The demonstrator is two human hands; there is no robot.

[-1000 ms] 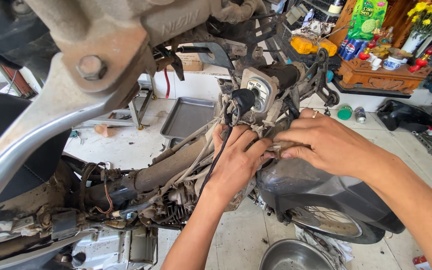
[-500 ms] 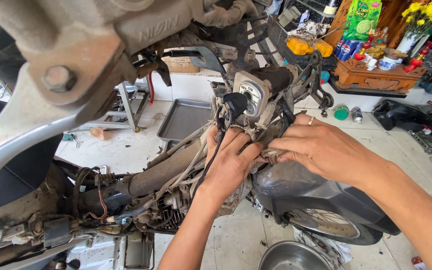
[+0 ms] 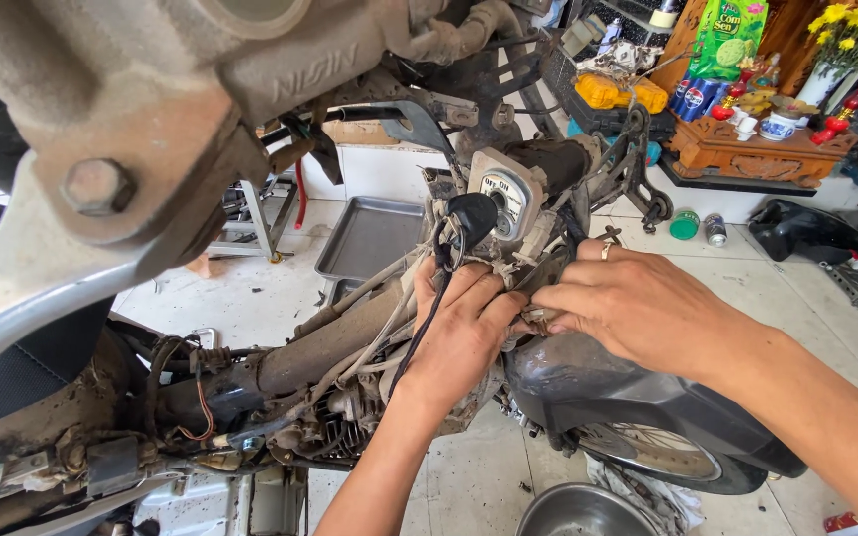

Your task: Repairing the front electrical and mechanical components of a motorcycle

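A stripped, dirty motorcycle frame (image 3: pixel 330 342) lies across the view, its wiring and cables exposed. My left hand (image 3: pixel 464 333) presses against the wire bundle just below the ignition switch housing (image 3: pixel 503 199), fingers curled on the wires. My right hand (image 3: pixel 638 308), a ring on one finger, reaches in from the right and pinches a small connector or fitting beside my left fingers; what exactly it holds is hidden. Both hands sit above the dark front mudguard (image 3: pixel 628 397) and the front wheel (image 3: pixel 667 457).
A large metal bracket with a bolt (image 3: pixel 96 184) fills the upper left, close to the camera. A metal tray (image 3: pixel 369 238) lies on the tiled floor behind. A steel bowl (image 3: pixel 578 511) sits at the bottom. A small wooden shrine with cans and flowers (image 3: pixel 757 139) stands back right.
The view has shifted a little, so the bracket looms larger. Both hands stay at the same spot on the wiring, my right hand sliding slightly closer to the left fingers.
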